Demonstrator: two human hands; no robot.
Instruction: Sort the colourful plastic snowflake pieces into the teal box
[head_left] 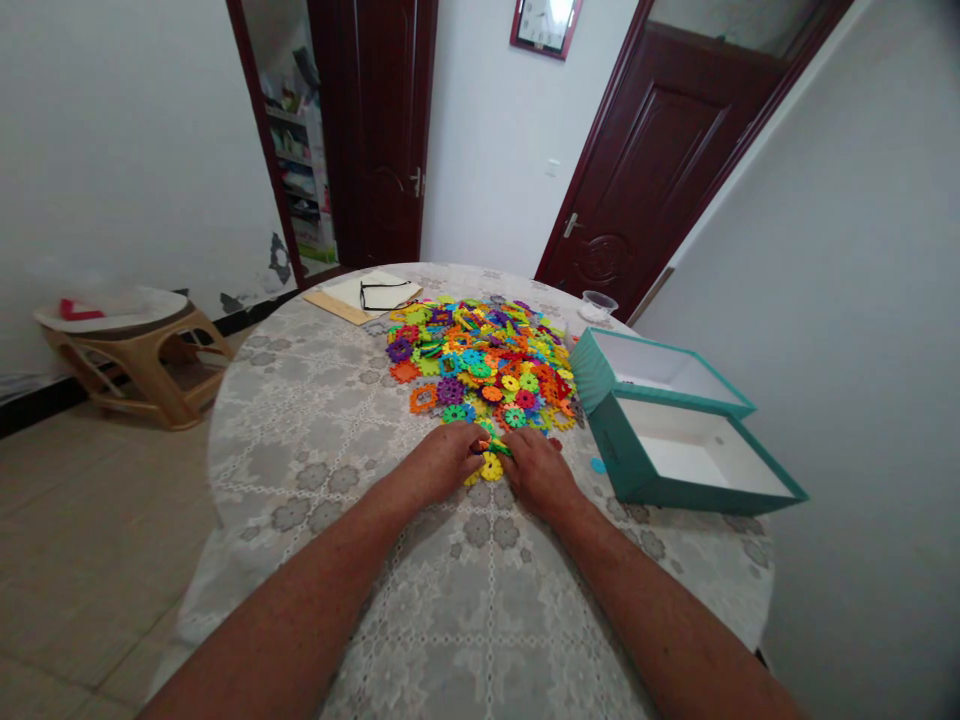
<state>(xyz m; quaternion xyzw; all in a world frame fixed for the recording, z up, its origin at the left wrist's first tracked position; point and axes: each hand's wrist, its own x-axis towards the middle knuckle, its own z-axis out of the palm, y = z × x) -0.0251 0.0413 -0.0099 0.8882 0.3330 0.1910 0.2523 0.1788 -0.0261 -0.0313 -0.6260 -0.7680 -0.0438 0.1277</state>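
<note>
A big heap of colourful plastic gear-shaped interlocking pieces (480, 365) covers the middle of the table. At its near edge my left hand (448, 458) is closed, fingertips pinched on a small orange piece (484, 444). My right hand (538, 468) faces it, thumb and fingers closed on a green piece (498, 447). The fingertips of both hands nearly meet, and whether the two pieces are joined cannot be made out. Just below the fingers lies a yellow toothed disc (491, 467) on the tablecloth.
At right sits an open teal box (637, 485) with its lid (660, 365) behind it. A blue piece (598, 465) lies beside the box. Eyeglasses (384, 294) rest on papers (341, 304) at back left; a clear plastic bowl (600, 302) stands at the back. A stool (169, 365) is on the floor.
</note>
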